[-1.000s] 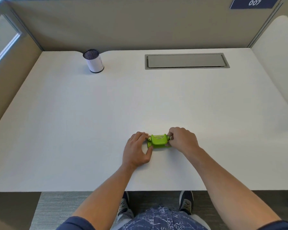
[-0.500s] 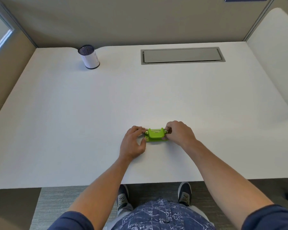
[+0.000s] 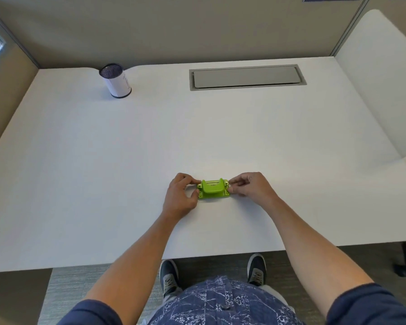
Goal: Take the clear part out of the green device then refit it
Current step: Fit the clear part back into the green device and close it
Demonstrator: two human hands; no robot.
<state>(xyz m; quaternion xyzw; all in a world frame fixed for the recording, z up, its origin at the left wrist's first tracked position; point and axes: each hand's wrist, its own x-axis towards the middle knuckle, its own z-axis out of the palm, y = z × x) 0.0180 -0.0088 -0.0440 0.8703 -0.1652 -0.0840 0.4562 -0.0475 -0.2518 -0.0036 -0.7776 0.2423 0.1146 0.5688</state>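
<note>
A small bright green device [image 3: 213, 189], shaped like a hole punch with a raised lever on a flat base, rests on the white desk [image 3: 127, 148] near its front edge. My left hand [image 3: 179, 194] pinches its left end with thumb and fingertips. My right hand [image 3: 250, 186] pinches its right end the same way. Small metal pins show at both ends of the lever. The clear part cannot be made out; it is hidden under the device or too small to tell.
A white cup with a dark rim [image 3: 116, 81] stands at the back left. A grey cable hatch [image 3: 247, 77] is set into the desk at the back. Partition walls close the back and sides. My shoes and the carpet show below the front edge.
Both hands have stayed on the ends of the green device. The fingers have drawn back a little, so more of its base shows. The camera has tilted slightly.
</note>
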